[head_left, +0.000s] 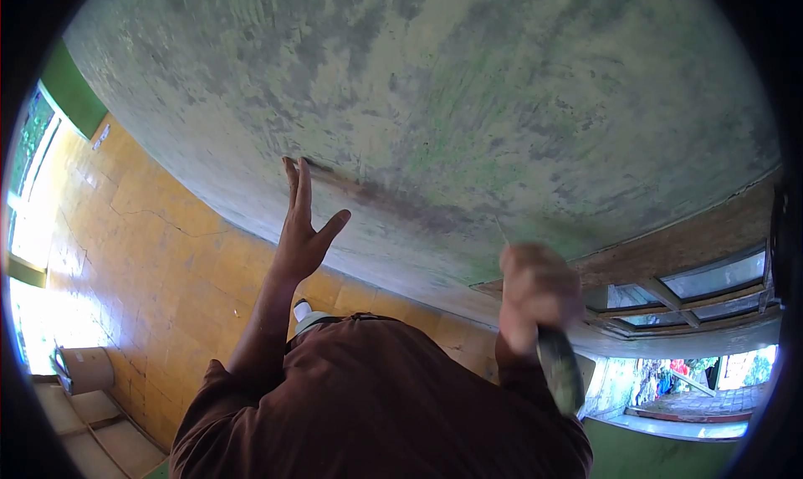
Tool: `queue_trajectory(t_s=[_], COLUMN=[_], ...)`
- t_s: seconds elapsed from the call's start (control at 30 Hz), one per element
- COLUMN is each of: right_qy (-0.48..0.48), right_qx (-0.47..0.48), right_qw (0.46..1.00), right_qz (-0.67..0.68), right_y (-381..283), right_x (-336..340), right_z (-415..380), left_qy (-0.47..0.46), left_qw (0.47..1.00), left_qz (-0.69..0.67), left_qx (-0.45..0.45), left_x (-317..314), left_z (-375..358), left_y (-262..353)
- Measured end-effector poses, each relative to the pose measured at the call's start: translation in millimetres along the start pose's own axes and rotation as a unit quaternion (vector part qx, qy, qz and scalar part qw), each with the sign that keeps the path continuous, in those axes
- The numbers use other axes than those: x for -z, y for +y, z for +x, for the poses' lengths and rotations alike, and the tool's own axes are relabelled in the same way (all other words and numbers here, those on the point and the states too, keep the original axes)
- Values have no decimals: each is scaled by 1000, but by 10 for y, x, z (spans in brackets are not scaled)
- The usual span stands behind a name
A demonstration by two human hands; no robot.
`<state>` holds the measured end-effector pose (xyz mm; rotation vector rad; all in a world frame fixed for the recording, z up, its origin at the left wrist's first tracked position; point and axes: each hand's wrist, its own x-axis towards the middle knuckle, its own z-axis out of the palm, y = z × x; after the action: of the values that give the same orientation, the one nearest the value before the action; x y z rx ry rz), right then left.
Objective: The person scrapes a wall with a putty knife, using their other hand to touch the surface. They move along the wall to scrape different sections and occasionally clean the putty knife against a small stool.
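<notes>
My left hand (308,232) is open, fingers stretched out and thumb apart, with its fingertips at the patchy grey-green wall (468,102). My right hand (539,291), smeared by motion, is closed in a fist to the right, close to the wall. It grips a hand tool (560,374) whose thick, dark greenish end sticks out below the fist. A thin, pale, blade-like tip points from the top of the fist toward the wall. The tool's exact kind I cannot tell.
A wooden frame with glass panes (686,299) sits in the wall at right. Yellow floor tiles (159,236) run below and left. A brown round container (86,370) stands at lower left by pale panels (109,433). Bright openings show at both sides.
</notes>
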<state>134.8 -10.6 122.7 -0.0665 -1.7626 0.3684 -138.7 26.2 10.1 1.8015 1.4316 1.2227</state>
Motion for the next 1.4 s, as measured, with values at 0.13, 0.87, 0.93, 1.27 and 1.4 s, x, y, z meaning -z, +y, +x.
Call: queue_trajectory(t_s=[0.13,0.87,0.93,1.27,1.4], right_qy=[4,37,8,23,12], right_qx=[-35,21,55,-32,-30], right_qw=[998,999,997,999,999], right_qz=[-44,28,56,8,-5], right_y=[165,-87,89,278,92], right_x=[-15,-92,-62,-40,-62], right_z=[-22,26,29,-13,59], left_qy=[5,4,-1,-5,6], left_qw=[1000,1000,1000,1000,1000], left_qz=[-14,-9,-5,-17,-13], left_qx=[-8,-1,-8,1,-12], left_x=[-12,22,19,14,19], left_z=[-2,16,-5,-10,5], left_y=[-9,-1,-26,-4,-4])
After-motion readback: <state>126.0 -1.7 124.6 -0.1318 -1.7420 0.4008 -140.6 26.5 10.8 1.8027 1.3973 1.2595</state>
